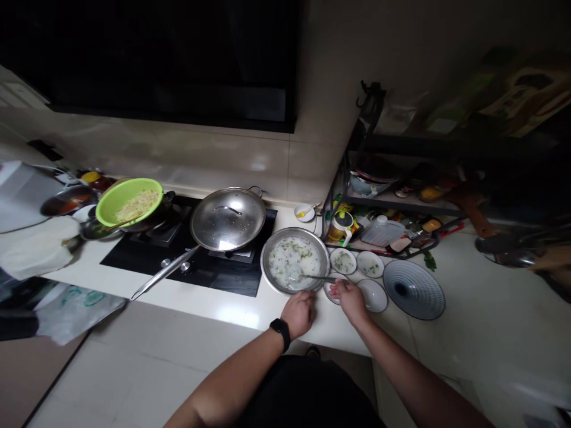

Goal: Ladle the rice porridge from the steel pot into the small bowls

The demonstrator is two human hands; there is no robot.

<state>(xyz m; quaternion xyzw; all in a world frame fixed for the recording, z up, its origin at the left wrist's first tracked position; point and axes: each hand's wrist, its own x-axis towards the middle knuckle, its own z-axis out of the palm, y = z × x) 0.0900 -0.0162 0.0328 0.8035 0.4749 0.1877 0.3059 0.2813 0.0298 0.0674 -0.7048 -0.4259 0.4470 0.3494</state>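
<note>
A wide metal bowl (264,274) of whitish soup with chopped greens stands on the counter right of the stove. My left hand (298,314), with a black watch on the wrist, is curled at its near rim. In my right hand (351,297) is the handle of a metal ladle (319,277), whose head dips into the soup. Around that hand stand small white bowls: two at the back (343,252) (377,257) hold soup with greens. One front bowl (373,295) shows a bare inside, and another (329,296) is partly hidden beneath my right hand.
A lidded pan (228,220) sits on the black stove (241,285), its long handle overhanging the front edge. Leftward, a green basin (104,213) holds pale shreds. A patterned bowl (414,288) lies right, beneath a shelf rack (401,205). A small dish (300,215) stands behind.
</note>
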